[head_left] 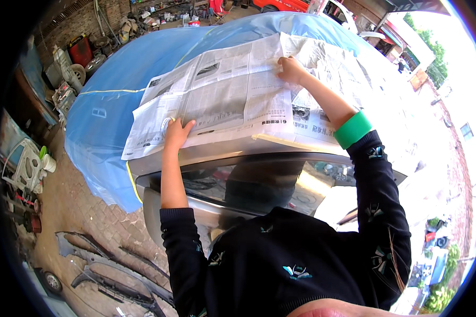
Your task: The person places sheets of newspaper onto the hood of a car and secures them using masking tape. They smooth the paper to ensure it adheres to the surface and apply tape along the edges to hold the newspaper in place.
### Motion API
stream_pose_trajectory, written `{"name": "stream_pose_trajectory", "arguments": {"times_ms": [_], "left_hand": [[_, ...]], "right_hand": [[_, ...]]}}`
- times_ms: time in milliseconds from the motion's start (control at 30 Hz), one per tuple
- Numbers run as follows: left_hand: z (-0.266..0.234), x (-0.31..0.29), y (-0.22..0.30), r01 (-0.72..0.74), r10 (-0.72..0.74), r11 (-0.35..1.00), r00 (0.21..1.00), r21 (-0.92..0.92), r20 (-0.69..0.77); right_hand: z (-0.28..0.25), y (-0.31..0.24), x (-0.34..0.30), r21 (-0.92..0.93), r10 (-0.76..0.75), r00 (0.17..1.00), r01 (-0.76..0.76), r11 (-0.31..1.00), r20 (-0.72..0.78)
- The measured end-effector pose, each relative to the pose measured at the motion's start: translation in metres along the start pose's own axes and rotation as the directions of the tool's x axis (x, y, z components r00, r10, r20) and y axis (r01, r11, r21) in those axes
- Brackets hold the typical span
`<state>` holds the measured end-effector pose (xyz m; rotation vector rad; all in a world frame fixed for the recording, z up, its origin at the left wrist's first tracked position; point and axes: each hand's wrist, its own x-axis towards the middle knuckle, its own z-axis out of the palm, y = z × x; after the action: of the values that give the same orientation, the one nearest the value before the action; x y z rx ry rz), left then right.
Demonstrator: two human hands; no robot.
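Near ten o'clock, the left hand [178, 133], thumb spread, rests on newspaper [217, 100] beside a pale ring [165, 125]; at one, the right hand [291, 71] bends its fingers against the paper. I cannot tell whether either grips. The newspaper lies at twelve, on a car [195, 154]; blue sheeting [127, 66] spreads at ten.

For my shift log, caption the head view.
Left hand and right hand on newspaper over a car partly draped in blue sheeting.
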<state>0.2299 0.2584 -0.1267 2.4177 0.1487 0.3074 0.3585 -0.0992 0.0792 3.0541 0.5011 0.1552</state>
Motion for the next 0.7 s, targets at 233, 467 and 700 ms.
{"name": "stream_pose_trajectory", "arguments": {"times_ms": [233, 467, 700], "left_hand": [[-0.012, -0.009, 0.013, -0.056, 0.079, 0.989, 0.983, 0.139, -0.168], [0.004, -0.036, 0.070, -0.051, 0.069, 0.992, 0.984, 0.113, -0.162], [0.001, -0.043, 0.070, -0.056, 0.062, 0.996, 0.993, 0.066, -0.099]], "right_hand": [[-0.003, -0.006, -0.006, 0.115, -0.019, 0.997, 0.027, 0.993, -0.070], [0.009, 0.008, -0.004, 0.115, 0.002, 0.997, 0.007, 0.993, -0.079], [-0.005, -0.009, -0.019, 0.107, -0.058, 0.990, 0.072, 0.992, -0.127]]}}
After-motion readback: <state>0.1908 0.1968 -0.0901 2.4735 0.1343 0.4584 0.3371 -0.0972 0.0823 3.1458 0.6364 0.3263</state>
